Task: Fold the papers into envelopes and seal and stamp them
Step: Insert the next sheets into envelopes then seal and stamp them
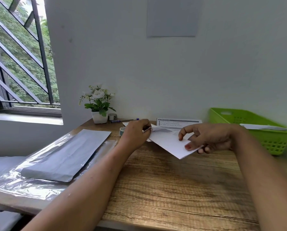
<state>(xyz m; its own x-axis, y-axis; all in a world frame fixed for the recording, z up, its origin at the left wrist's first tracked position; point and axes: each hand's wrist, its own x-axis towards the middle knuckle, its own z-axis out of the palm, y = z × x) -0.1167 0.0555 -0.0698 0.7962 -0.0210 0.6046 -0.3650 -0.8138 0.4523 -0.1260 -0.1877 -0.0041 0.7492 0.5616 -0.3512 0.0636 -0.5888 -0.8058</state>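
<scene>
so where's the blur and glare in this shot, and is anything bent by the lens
Head view: the green basket smears toward the right edge, and the right hand is slightly soft; daylight from the window throws glare on the clear plastic wrap under the paper stack; the wide lens bows the window bars and stretches both forearms near the bottom corners.

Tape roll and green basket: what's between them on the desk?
Head view: both hands, left hand and right hand, holding the folded paper between the tape roll and basket. A printed sheet lies behind.
</scene>
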